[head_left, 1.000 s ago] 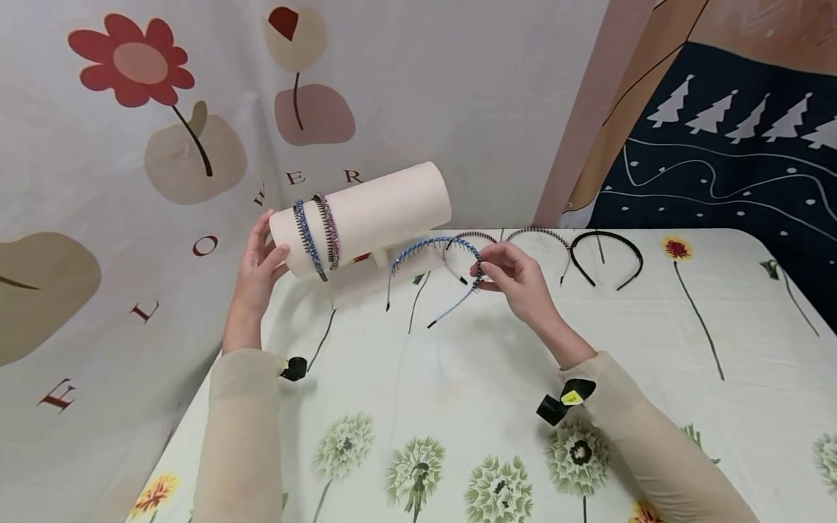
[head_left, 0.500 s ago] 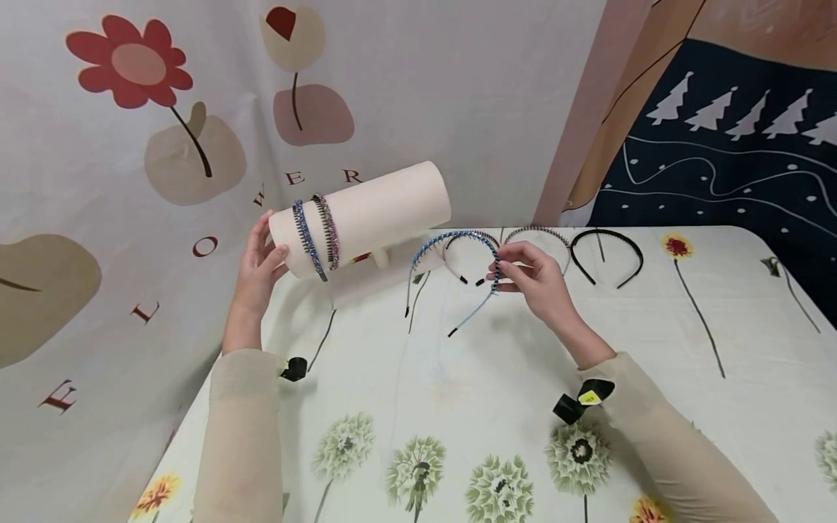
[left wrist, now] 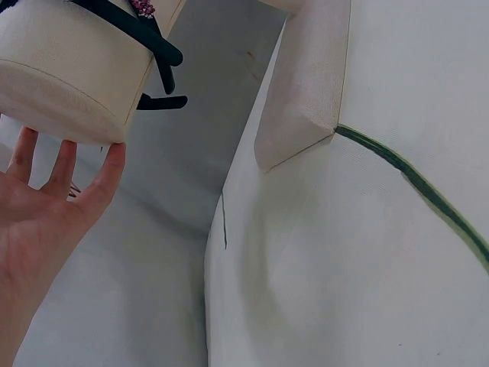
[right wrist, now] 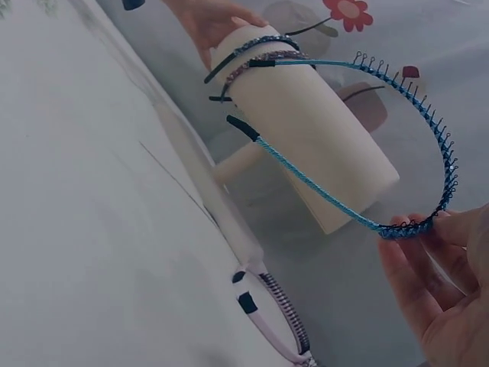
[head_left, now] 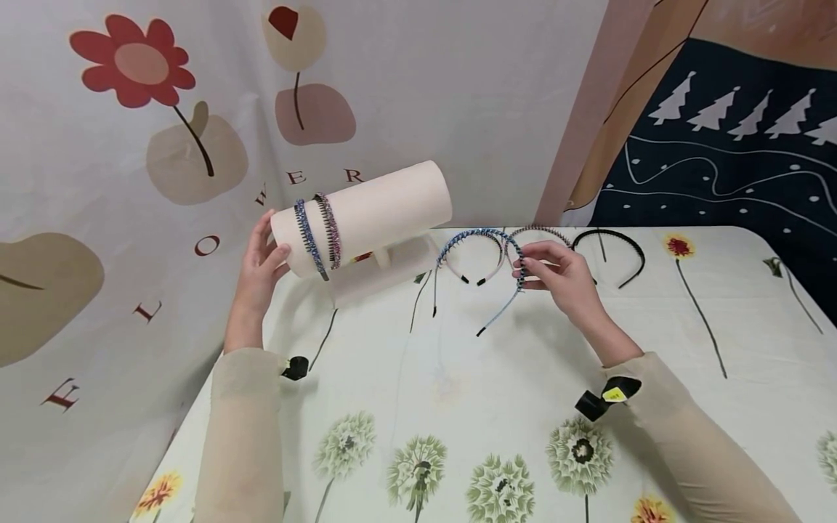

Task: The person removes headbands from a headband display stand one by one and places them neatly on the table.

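A blue toothed headband [head_left: 484, 232] hangs upright in my right hand [head_left: 567, 280], which pinches one side of its arch between thumb and fingers. In the right wrist view, small wire loops line the arch of the blue headband [right wrist: 445, 145] and its dark-tipped ends point away from the hand. My left hand [head_left: 255, 287] rests its spread fingertips against the left end of a pale cylindrical headband stand [head_left: 392, 202]. Near that end, a blue glitter headband [head_left: 307, 236] and a pink-purple glitter headband [head_left: 330, 231] sit round the cylinder, side by side.
A black headband [head_left: 617, 236] and a brownish toothed headband [head_left: 539, 229] lie at the back of the flower-print tablecloth [head_left: 497, 392]. Another pink-ended headband [head_left: 490, 272] shows through the held one. A printed cloth [head_left: 497, 109] hangs behind the stand.
My right hand has carried the blue toothed headband to the right, away from the stand and in front of the headbands on the table. The left hand and the stand stay in place.
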`<act>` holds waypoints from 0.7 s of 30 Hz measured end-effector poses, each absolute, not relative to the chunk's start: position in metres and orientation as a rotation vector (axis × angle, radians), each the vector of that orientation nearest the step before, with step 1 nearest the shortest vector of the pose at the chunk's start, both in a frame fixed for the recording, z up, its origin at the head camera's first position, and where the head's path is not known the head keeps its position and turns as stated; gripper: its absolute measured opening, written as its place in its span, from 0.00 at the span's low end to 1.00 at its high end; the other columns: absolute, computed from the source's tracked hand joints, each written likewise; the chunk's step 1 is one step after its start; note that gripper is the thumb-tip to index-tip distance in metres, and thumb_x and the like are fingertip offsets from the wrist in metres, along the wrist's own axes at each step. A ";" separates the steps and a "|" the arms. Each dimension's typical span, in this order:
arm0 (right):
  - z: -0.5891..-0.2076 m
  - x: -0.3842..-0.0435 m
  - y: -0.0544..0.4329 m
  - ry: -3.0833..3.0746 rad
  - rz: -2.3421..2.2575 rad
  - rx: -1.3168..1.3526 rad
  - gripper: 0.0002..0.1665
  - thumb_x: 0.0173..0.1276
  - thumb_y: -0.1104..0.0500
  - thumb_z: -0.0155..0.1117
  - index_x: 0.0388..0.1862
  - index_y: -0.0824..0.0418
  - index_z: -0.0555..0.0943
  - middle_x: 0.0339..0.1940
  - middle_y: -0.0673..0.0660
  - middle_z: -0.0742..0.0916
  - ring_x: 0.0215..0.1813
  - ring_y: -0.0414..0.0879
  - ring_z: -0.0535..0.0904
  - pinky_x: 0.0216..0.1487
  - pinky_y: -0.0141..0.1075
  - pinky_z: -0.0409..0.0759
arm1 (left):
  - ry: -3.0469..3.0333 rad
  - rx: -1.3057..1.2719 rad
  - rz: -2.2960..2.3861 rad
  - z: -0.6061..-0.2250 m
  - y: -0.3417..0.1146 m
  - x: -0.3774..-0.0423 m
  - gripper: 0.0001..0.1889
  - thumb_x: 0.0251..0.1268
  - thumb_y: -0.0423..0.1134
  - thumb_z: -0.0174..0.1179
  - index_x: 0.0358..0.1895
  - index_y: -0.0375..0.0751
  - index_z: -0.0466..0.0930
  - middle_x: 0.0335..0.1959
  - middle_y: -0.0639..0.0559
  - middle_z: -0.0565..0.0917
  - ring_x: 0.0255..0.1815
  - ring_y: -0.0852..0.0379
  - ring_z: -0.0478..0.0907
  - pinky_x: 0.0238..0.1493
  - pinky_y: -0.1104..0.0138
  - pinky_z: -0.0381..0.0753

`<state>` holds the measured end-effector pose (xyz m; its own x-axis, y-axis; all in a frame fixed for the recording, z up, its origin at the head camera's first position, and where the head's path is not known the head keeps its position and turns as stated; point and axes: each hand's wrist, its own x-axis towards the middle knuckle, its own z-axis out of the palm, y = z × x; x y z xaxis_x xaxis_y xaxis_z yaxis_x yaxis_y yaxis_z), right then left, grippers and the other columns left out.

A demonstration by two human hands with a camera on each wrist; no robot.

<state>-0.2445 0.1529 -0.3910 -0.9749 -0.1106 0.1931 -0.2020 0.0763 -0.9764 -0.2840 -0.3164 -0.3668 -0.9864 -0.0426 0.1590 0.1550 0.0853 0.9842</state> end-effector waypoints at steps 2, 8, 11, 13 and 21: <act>-0.390 -0.244 0.157 -2.261 2.049 0.323 0.18 0.74 0.63 0.58 0.58 0.73 0.75 0.38 0.38 0.88 0.40 0.32 0.87 0.41 0.30 0.86 | -2.200 -0.118 -2.026 -0.367 -0.316 -0.284 0.34 0.71 0.43 0.57 0.77 0.67 0.56 0.80 0.60 0.57 0.74 0.55 0.63 0.56 0.73 0.74; -0.390 -0.244 0.169 -2.272 2.022 0.311 0.13 0.74 0.63 0.59 0.54 0.66 0.79 0.38 0.37 0.89 0.39 0.31 0.88 0.40 0.29 0.85 | -2.214 -0.104 -2.013 -0.366 -0.316 -0.284 0.34 0.71 0.43 0.57 0.77 0.67 0.55 0.80 0.61 0.56 0.75 0.55 0.62 0.64 0.66 0.71; -0.390 -0.244 0.175 -2.268 2.026 0.308 0.11 0.74 0.62 0.59 0.53 0.62 0.80 0.38 0.38 0.89 0.39 0.31 0.88 0.40 0.29 0.85 | -2.221 -0.096 -2.008 -0.367 -0.317 -0.285 0.34 0.72 0.44 0.57 0.77 0.68 0.55 0.80 0.61 0.56 0.75 0.55 0.61 0.68 0.60 0.69; -0.390 -0.244 0.179 -2.270 2.022 0.299 0.11 0.74 0.62 0.59 0.52 0.60 0.81 0.38 0.38 0.89 0.39 0.31 0.88 0.40 0.29 0.85 | -2.219 -0.093 -2.008 -0.367 -0.317 -0.284 0.34 0.72 0.44 0.57 0.77 0.68 0.55 0.80 0.61 0.56 0.75 0.55 0.62 0.67 0.61 0.69; -0.388 -0.243 0.196 -2.332 1.932 0.247 0.14 0.74 0.61 0.59 0.56 0.62 0.80 0.39 0.36 0.88 0.40 0.30 0.87 0.39 0.27 0.85 | -2.203 -0.114 -2.021 -0.366 -0.316 -0.283 0.34 0.71 0.43 0.57 0.77 0.66 0.55 0.80 0.60 0.56 0.75 0.55 0.62 0.58 0.72 0.74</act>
